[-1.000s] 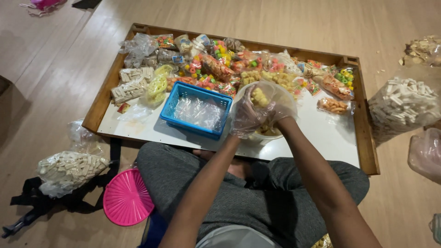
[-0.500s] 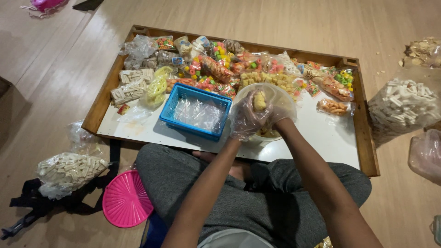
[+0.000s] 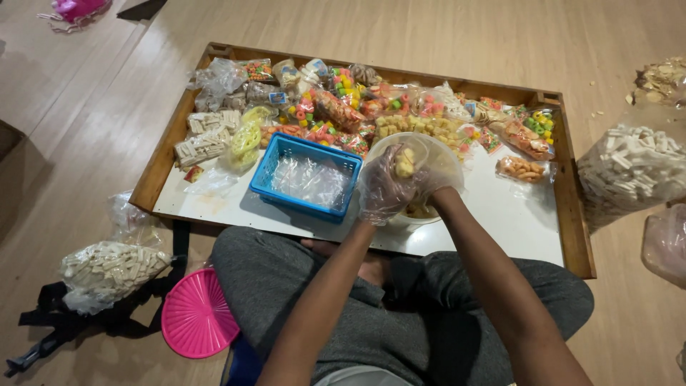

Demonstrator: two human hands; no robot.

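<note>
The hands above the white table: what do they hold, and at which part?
Both the left hand and right hand hold a small clear plastic bag of yellow snacks, gripping it at its lower part.

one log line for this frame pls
left hand: gloved, on clear bag | right hand: on bag | in bag: yellow snacks | blue basket: left of hands

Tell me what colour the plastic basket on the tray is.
The plastic basket is blue, clearest in the head view.

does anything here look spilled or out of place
Yes: pale crumbs lie scattered on the wooden floor past the tray's far right corner, near a loose snack heap.
</note>
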